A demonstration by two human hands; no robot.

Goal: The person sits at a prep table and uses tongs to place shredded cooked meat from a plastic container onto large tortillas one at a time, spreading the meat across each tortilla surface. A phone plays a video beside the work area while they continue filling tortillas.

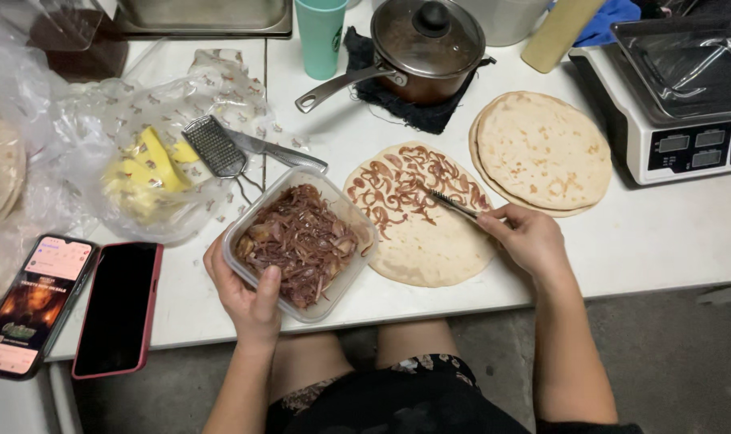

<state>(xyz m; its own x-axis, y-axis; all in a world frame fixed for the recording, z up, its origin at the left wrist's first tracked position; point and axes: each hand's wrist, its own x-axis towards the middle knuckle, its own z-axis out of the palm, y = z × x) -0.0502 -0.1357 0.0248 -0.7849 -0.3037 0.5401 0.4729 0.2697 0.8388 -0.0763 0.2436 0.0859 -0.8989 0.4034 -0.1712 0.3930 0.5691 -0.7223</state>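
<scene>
My left hand [249, 299] grips the near rim of a clear plastic container [343, 210] filled with dark purple-brown cooked onions [301, 239], tilted slightly toward a flatbread [430, 245]. That flatbread lies flat on the white table [663, 233] and carries squiggles of brown sauce [402, 185] on its far half. My right hand [526, 237] holds a slim dark utensil [454, 205] whose tip rests on the sauced flatbread.
A stack of plain flatbreads [542, 151] lies to the right, a kitchen scale [679, 104] beyond it. A lidded saucepan [422, 48] on a dark cloth and a teal cup [320, 36] stand behind. A grater [217, 146], yellow cheese in plastic [152, 173] and two phones [116, 309] lie left.
</scene>
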